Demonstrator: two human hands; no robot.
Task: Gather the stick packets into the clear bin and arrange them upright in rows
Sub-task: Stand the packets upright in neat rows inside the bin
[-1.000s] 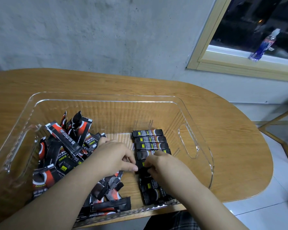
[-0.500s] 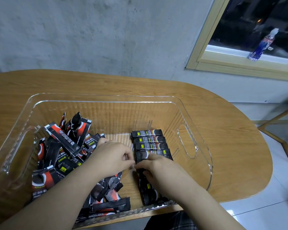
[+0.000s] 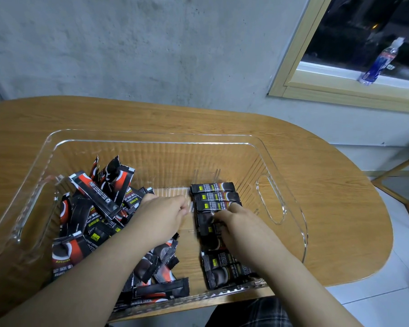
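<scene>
Soft, even indoor light from above, no hard shadows on the desk (image 3: 316, 208). Night-black window (image 3: 364, 31) far right. Thin white glints along the clear bin (image 3: 151, 134) rim. Wide-angle bending at the edges. Slight motion blur on the right hand (image 3: 241, 223).

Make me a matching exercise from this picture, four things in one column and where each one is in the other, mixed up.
1. bottle
2. loose packet pile
3. tidy packet row
4. left hand

A. right part of the clear bin
B. windowsill
C. between pile and row
D. left part of the bin

Pairs: 1-B, 2-D, 3-A, 4-C
</scene>
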